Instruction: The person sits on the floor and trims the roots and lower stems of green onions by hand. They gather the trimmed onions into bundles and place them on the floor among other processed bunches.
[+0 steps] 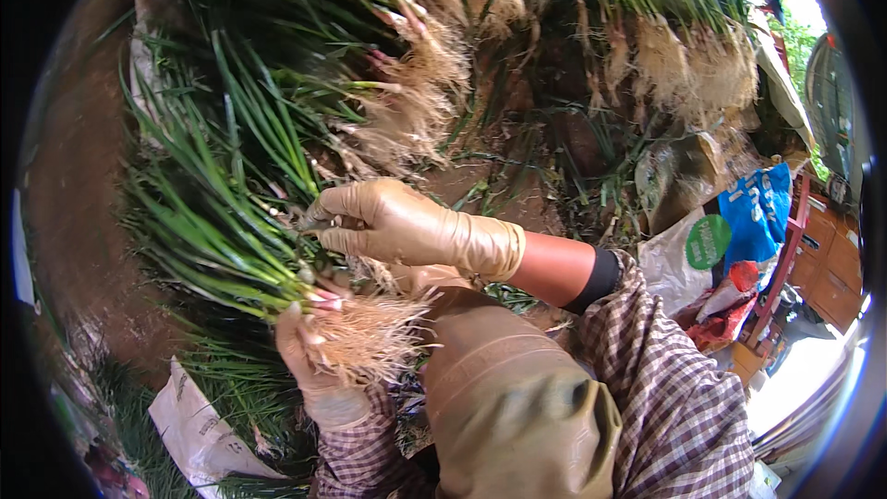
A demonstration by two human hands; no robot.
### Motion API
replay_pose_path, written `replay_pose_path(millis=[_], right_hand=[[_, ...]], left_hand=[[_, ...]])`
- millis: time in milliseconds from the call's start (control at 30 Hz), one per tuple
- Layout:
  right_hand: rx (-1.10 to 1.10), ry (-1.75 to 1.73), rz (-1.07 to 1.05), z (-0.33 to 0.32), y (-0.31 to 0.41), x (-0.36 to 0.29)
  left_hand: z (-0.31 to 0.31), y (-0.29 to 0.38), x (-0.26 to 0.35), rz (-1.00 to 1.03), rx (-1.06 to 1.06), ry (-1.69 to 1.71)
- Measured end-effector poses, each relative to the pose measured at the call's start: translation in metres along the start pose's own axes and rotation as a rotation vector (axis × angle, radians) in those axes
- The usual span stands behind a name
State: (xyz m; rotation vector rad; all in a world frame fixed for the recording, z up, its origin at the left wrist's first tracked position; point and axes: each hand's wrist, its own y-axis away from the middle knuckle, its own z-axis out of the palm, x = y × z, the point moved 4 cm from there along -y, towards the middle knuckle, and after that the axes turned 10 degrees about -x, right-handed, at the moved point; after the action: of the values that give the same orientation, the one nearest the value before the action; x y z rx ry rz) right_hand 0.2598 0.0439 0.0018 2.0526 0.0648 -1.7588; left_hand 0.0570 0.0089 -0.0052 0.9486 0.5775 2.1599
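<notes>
My left hand [298, 353], in a thin pale glove, is closed around a bunch of spring onions [326, 301]. Long green leaves fan out to the upper left, and the pale fibrous roots [378, 336] splay to the right. Just above the bunch is my right hand [388, 218], in a tan rubber glove, with its fingers bent over the leaves. Its thumb and forefinger are slightly parted; whether a leaf or stem lies between the fingertips is not clear. More rooted spring onions [409, 76] lie heaped beyond this hand.
Another row of spring onions [665, 48] lies at the upper right. Loose leaves litter the brown soil [478, 180]. A muddy tan waterproof garment [513, 374] covers my leg. White sacking [201, 423] is at lower left; a blue printed bag [755, 215] and red frame [783, 256] stand right.
</notes>
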Motion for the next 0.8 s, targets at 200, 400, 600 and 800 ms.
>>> replay_pose_path(millis=[200, 400, 600, 800], right_hand=[[-0.490, -0.490, 0.182, 0.019, 0.001, 0.011], [-0.186, 0.558, -0.212, 0.035, -0.008, 0.005], [0.088, 0.242, 0.311, 0.009, 0.003, 0.041], [-0.412, 0.592, 0.257, 0.026, 0.015, 0.044]], left_hand=[[0.047, 0.008, -0.003, -0.052, 0.072, 0.192], [0.043, 0.010, -0.008, -0.059, 0.012, 0.226], [0.033, 0.015, -0.003, -0.076, -0.023, 0.300], [0.001, 0.019, -0.003, -0.020, -0.359, 0.514]])
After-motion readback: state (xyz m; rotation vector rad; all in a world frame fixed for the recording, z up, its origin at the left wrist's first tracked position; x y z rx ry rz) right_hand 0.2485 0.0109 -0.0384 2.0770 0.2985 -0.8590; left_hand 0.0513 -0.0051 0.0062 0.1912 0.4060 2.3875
